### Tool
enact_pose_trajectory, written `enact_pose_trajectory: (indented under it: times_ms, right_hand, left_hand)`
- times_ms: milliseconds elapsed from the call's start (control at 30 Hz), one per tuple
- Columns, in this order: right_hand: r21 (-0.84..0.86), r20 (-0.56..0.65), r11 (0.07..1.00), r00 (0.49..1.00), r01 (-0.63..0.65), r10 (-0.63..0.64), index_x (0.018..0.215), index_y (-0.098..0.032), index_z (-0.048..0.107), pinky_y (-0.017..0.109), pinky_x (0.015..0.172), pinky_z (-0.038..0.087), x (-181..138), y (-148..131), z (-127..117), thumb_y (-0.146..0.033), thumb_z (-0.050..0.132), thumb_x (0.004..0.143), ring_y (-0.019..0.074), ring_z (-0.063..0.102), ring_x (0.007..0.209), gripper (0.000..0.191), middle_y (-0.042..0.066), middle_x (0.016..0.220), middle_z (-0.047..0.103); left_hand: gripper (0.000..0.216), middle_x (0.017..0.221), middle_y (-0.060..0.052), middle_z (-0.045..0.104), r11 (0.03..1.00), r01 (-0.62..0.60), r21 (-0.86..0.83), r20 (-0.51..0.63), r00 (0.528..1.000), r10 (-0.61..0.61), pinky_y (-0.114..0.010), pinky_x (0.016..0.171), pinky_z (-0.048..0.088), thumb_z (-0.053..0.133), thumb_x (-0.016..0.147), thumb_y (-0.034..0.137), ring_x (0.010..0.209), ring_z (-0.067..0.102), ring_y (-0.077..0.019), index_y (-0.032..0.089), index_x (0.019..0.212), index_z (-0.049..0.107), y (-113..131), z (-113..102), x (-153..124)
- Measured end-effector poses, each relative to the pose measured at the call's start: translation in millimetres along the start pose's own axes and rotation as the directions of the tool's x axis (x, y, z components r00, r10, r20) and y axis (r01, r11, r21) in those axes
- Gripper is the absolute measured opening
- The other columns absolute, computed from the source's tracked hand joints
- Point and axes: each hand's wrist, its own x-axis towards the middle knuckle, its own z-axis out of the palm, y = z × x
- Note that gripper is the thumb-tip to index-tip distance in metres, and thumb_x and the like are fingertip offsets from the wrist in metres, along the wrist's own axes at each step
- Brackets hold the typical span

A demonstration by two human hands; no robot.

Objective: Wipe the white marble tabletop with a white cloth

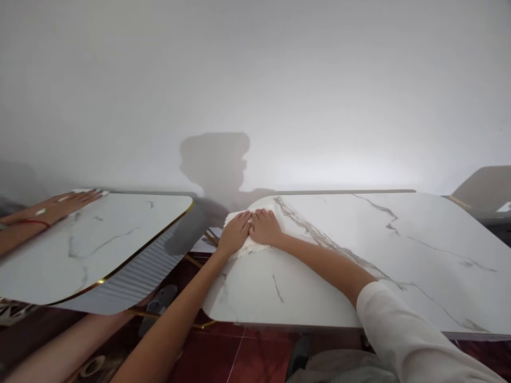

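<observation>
A crumpled white cloth (250, 246) lies on the left end of a white marble-patterned table (339, 287). My left hand (235, 232) presses down on it, fingers curled over the cloth and pointing away from me. Right beside it, my right hand (265, 226) also bears on the cloth, and the two hands touch at the fingers. Both palms are hidden from above. Grey-brown veins run across the tabletop to the right of my hands.
Left of a gap stands a second marble-patterned table (115, 234) with a gold edge and ribbed side. Another person's hands (67, 205) rest on it, one wrist wearing a red string. A plain wall (319, 96) rises behind both tables. Red floor tiles (215, 351) show below.
</observation>
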Motion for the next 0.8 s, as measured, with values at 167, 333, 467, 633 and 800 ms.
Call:
enact_pose_trajectory:
  times_ms: [167, 333, 467, 633, 800]
  right_hand:
    - [0.055, 0.014, 0.985, 0.987, 0.162, -0.163, 0.126, -0.003, 0.052, 0.045, 0.105, 0.031, -43, -37, -18, -0.029, 0.045, 0.093, 0.0285, 0.042, 0.122, 0.042, 0.018, 0.132, 0.053]
    - [0.098, 0.075, 0.975, 0.975, 0.201, -0.209, 0.132, 0.000, 0.046, 0.046, 0.109, 0.027, -91, -52, -47, -0.027, 0.045, 0.093, 0.0296, 0.037, 0.129, 0.047, 0.020, 0.138, 0.048]
    - [0.109, 0.121, 0.974, 0.970, 0.198, -0.211, 0.136, -0.001, 0.043, 0.047, 0.111, 0.024, -124, -43, -67, -0.028, 0.043, 0.093, 0.0304, 0.034, 0.132, 0.050, 0.019, 0.142, 0.045]
    - [0.111, 0.188, 0.984, 0.969, 0.142, -0.161, 0.139, 0.000, 0.040, 0.049, 0.112, 0.022, -140, -19, -83, -0.028, 0.041, 0.094, 0.0306, 0.031, 0.136, 0.053, 0.021, 0.145, 0.040]
    - [0.084, 0.201, 0.995, 0.978, 0.045, -0.062, 0.138, 0.000, 0.042, 0.047, 0.112, 0.021, -124, 13, -83, -0.024, 0.038, 0.094, 0.0297, 0.031, 0.136, 0.051, 0.019, 0.145, 0.041]
  left_hand:
    - [0.047, 0.127, -0.017, 0.060, 0.991, 0.032, 0.128, -0.039, 0.999, -0.027, -0.051, 0.108, 0.038, 0.025, 0.088, 0.023, 0.126, 0.049, -0.0291, 0.011, 0.119, 0.058, 33, -28, -72]
    - [0.049, 0.132, -0.018, 0.056, 0.978, 0.144, 0.152, -0.032, 0.990, -0.140, -0.051, 0.107, 0.037, 0.025, 0.089, 0.024, 0.128, 0.047, -0.0298, 0.008, 0.125, 0.054, 85, -43, -112]
    - [0.049, 0.137, -0.015, 0.053, 0.952, 0.271, 0.142, -0.024, 0.962, -0.271, -0.050, 0.108, 0.037, 0.027, 0.090, 0.027, 0.130, 0.045, -0.0280, 0.010, 0.129, 0.052, 128, -44, -118]
    - [0.050, 0.137, -0.014, 0.053, 0.962, 0.263, 0.074, 0.038, 0.963, -0.266, -0.045, 0.112, 0.033, 0.030, 0.089, 0.027, 0.131, 0.044, -0.0257, 0.008, 0.128, 0.054, 160, -41, -94]
    - [0.050, 0.139, -0.013, 0.052, 0.965, 0.256, -0.059, 0.080, 0.965, -0.252, -0.041, 0.115, 0.030, 0.031, 0.089, 0.027, 0.133, 0.042, -0.0234, 0.007, 0.129, 0.054, 159, -30, -47]
